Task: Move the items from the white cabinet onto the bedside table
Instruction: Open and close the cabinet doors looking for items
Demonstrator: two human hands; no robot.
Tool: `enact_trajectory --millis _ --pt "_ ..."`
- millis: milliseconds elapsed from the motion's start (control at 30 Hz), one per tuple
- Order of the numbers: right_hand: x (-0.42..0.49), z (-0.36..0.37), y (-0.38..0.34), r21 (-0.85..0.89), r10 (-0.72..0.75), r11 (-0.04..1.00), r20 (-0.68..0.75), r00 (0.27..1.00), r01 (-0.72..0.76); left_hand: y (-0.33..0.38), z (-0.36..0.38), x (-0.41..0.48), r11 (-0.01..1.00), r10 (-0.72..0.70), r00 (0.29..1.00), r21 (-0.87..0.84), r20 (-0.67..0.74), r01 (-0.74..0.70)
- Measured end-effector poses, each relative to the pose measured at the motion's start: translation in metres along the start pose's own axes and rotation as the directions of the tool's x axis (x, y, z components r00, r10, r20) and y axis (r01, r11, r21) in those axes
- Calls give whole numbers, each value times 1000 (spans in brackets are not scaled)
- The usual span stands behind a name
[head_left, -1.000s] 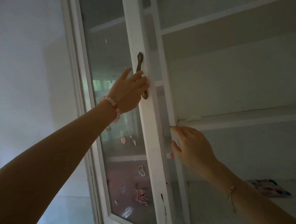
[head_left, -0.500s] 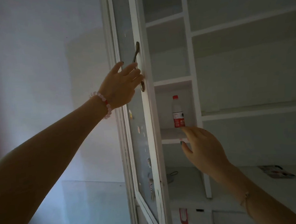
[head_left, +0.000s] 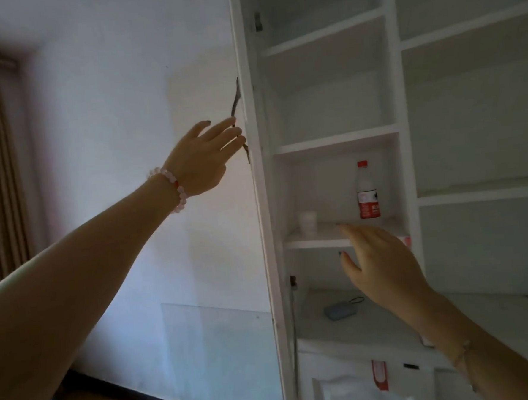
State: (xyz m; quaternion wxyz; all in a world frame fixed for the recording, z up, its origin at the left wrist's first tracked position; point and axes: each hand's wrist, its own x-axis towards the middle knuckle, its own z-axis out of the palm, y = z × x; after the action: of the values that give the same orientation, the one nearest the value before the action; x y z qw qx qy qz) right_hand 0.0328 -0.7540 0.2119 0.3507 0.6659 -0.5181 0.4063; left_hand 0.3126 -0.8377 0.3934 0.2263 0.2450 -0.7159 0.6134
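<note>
No grip is closed on anything: the left hand (head_left: 198, 160) is laid with straight fingers against the door handle (head_left: 237, 118) of the open door (head_left: 261, 200), and the right hand (head_left: 381, 263) is held loosely spread, just before the middle shelf (head_left: 317, 238). On that shelf of the white cabinet (head_left: 398, 98) a red-capped bottle (head_left: 368, 190) is stood upright, a small white cup (head_left: 307, 223) well apart to its left, and a grey pouch (head_left: 340, 309) is seen on the ledge below. The task is judged barely begun: nothing is lifted out yet, and the bedside table is not in view.
</note>
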Motion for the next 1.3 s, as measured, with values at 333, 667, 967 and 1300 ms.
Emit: enact_trajectory --millis 333,667,967,1300 --pt "22 34 -28 87 -57 995 18 998 55 -32 14 -58 992 -127 984 11 122 127" --pt "15 54 -39 102 -26 995 47 999 21 -25 16 -61 969 -240 965 -29 109 245" --pt "-10 56 -26 121 33 991 149 988 -51 105 -15 -105 794 -535 844 -314 47 521" --pt "-64 45 -12 107 133 982 214 968 -159 262 -22 -112 685 -476 837 -482 272 546"
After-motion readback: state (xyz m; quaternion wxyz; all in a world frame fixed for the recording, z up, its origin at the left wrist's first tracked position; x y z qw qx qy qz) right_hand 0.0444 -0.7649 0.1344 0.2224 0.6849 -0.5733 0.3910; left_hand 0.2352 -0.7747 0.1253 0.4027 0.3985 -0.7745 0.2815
